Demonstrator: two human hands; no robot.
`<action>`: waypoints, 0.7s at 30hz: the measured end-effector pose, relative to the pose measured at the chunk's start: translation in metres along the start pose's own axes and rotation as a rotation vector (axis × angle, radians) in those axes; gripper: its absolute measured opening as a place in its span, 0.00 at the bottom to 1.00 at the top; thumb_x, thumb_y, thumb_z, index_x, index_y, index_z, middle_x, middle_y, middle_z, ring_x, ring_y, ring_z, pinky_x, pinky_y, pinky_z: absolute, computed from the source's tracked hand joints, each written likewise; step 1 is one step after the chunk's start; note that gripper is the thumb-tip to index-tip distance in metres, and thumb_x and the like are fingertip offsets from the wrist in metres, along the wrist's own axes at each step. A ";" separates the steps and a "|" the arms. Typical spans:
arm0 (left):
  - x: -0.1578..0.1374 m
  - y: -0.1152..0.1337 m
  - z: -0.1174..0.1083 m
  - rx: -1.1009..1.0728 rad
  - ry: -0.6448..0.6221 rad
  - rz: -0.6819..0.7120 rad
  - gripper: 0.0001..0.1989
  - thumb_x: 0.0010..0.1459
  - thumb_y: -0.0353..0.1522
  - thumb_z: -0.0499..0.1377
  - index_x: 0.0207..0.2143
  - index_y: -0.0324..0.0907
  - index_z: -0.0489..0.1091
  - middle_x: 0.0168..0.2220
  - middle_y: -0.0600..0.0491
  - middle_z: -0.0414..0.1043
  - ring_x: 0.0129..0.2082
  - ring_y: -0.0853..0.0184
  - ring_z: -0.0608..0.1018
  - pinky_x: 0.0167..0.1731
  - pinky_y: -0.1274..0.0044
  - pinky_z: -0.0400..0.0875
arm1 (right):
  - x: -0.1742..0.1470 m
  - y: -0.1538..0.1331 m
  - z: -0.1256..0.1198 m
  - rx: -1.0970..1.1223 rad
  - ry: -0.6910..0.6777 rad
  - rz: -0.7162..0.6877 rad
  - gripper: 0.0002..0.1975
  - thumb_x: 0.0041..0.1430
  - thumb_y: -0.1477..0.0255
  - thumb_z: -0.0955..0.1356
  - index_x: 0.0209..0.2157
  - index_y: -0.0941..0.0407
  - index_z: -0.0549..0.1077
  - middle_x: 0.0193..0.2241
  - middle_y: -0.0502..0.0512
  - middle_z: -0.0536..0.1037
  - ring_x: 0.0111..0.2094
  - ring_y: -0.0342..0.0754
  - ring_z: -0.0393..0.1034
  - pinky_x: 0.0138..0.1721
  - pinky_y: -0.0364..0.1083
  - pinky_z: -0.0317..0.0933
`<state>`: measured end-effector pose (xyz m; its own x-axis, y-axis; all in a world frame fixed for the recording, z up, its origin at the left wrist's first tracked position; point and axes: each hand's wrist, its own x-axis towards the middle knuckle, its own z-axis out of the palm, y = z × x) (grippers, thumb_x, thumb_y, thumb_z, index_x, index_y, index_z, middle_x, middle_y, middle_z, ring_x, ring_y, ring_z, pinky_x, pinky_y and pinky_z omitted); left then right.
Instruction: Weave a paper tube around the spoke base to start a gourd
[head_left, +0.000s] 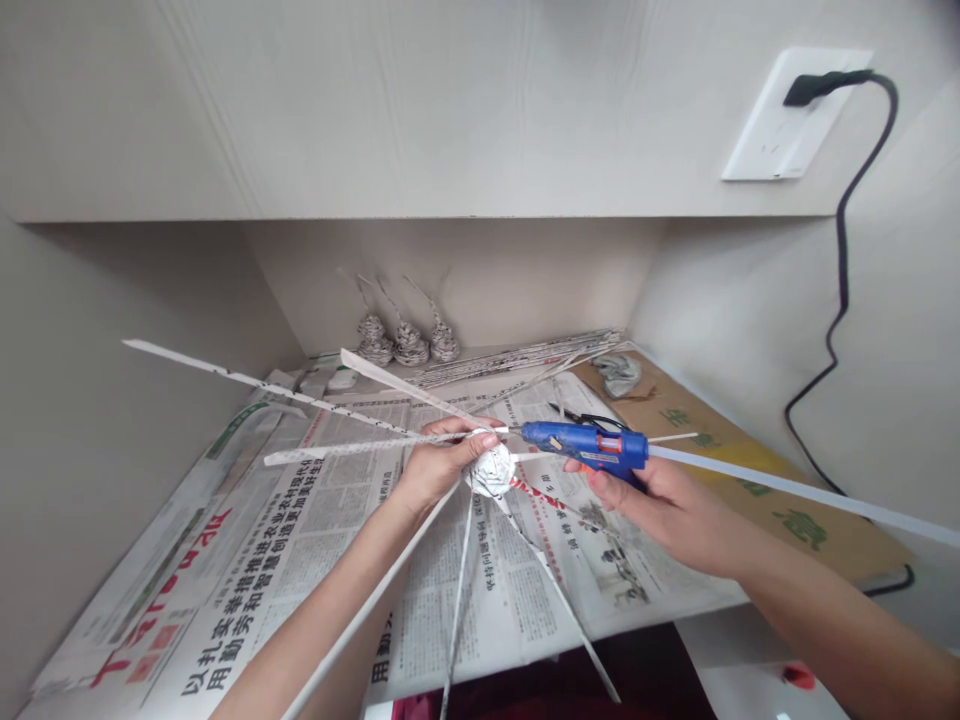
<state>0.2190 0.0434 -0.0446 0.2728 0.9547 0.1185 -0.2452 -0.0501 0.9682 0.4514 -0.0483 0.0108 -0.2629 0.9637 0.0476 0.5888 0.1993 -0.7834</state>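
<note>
My left hand (442, 465) is closed on a paper ball (491, 468) from which several rolled newspaper sticks (352, 412) stick out in all directions. Thumb and fingers pinch its upper left side. My right hand (652, 500) grips a blue hot glue gun (581, 442) by its handle. The gun points left, its nozzle at the top of the ball, close to my left thumb; whether it touches cannot be made out. A long whitish glue stick (787, 490) reaches out of the gun's back end to the right.
Newspaper sheets (315, 530) cover the table. At the back stand three gourd-shaped coiled paper pieces (409, 343) beside a bundle of paper sticks (525, 357). On the right are cardboard (720, 450), a crumpled grey lump (619, 375), dark scissors (589, 417) and a black cord (841, 260).
</note>
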 end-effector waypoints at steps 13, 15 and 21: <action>-0.003 0.005 0.002 0.132 -0.032 0.042 0.11 0.43 0.35 0.65 0.30 0.38 0.76 0.30 0.50 0.76 0.29 0.66 0.76 0.31 0.78 0.68 | -0.002 -0.022 -0.012 -0.204 -0.004 -0.006 0.18 0.59 0.57 0.58 0.30 0.55 0.69 0.23 0.51 0.66 0.25 0.45 0.60 0.26 0.44 0.58; -0.003 0.003 0.002 0.130 -0.045 0.045 0.11 0.43 0.35 0.65 0.30 0.38 0.75 0.30 0.50 0.76 0.29 0.67 0.75 0.30 0.79 0.68 | -0.003 -0.025 -0.016 -0.247 -0.010 0.009 0.18 0.58 0.56 0.59 0.30 0.55 0.70 0.21 0.51 0.67 0.25 0.45 0.61 0.26 0.44 0.58; -0.004 -0.004 0.003 0.190 -0.052 0.070 0.12 0.44 0.36 0.65 0.31 0.38 0.75 0.31 0.48 0.77 0.29 0.67 0.76 0.29 0.78 0.68 | -0.006 -0.031 -0.025 -0.374 0.009 0.009 0.20 0.57 0.54 0.60 0.27 0.56 0.70 0.19 0.51 0.67 0.22 0.45 0.61 0.24 0.44 0.56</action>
<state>0.2216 0.0384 -0.0480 0.3102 0.9308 0.1936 -0.0864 -0.1752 0.9807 0.4536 -0.0560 0.0506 -0.2507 0.9668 0.0491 0.8299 0.2407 -0.5033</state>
